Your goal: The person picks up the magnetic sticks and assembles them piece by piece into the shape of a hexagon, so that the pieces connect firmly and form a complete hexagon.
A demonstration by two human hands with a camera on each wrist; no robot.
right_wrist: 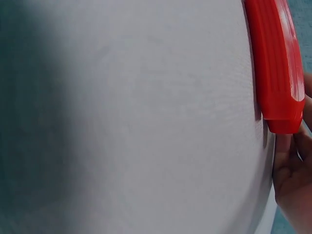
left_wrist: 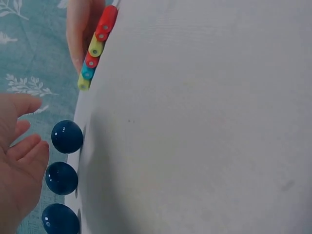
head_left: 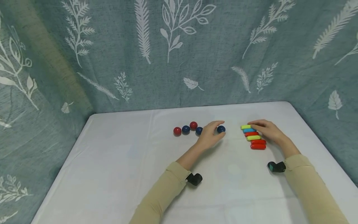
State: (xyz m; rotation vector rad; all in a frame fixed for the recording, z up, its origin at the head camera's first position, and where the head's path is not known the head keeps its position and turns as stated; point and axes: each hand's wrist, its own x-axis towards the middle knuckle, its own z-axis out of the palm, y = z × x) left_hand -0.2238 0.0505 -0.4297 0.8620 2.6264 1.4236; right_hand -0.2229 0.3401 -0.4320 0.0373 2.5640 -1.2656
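Observation:
My left hand (head_left: 209, 135) reaches around a dark blue ball (head_left: 221, 129), its thumb and fingers spread on either side. In the left wrist view a gap shows between these fingers and the nearest glossy blue ball (left_wrist: 67, 137). At the far end of a row of short plastic cylinders, my right hand (head_left: 268, 129) pinches a yellow cylinder (head_left: 245, 127) near its right end. Just in front of it lies a light blue cylinder (head_left: 250, 130). A ridged red cylinder (right_wrist: 278, 58) fills the right wrist view's upper right and partly hides the right hand's fingers.
Left of the left hand lie a red ball (head_left: 177, 131), a blue ball (head_left: 185, 130), another red ball (head_left: 193, 125) and a partly covered blue ball (head_left: 199, 131). More red and yellow cylinders (head_left: 253, 137) continue the row nearer me. A patterned green curtain (head_left: 179, 77) stands behind the white table (head_left: 112, 161).

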